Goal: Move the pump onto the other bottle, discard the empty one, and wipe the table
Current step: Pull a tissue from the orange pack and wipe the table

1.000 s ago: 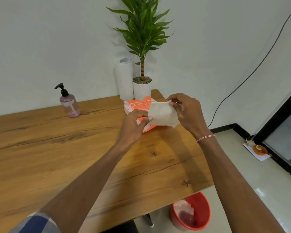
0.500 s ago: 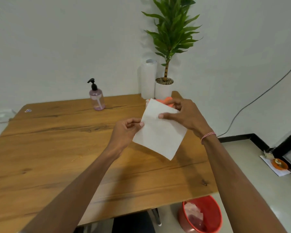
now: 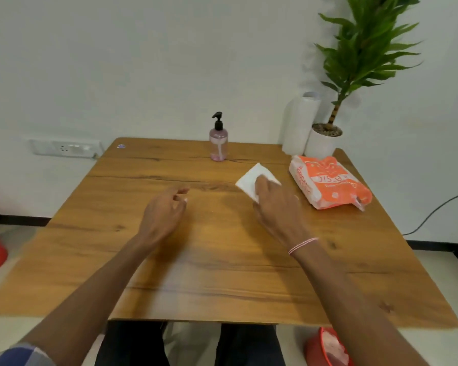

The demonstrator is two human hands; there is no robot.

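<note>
On table (image 3: 90, 247) left of centre, left hand (image 3: 164, 210) hovers loosely spread, empty; pump bottle (image 3: 218, 143) stands behind; right hand (image 3: 273, 202) presses tissue (image 3: 249, 178) flat; judgement: sweep overlapping strokes, palm firm, clear of orange pack (image 3: 328, 180).

A white tissue (image 3: 251, 178) lies on the brown wood-grain table (image 3: 222, 273), near an orange-and-white pack (image 3: 328, 180) and a pink bottle (image 3: 218, 146) with a black pump (image 3: 218, 120).

Wooden table (image 3: 222, 260) with rounded corners. Landmark: pump bottle (image 3: 218, 143), upright at the far edge. Right of it, white tissue (image 3: 250, 178) flat on the wood; farther right, orange tissue pack (image 3: 328, 182); beyond the pack, paper roll (image 3: 299, 125) and potted plant (image 3: 324, 142) at the far corner.
</note>
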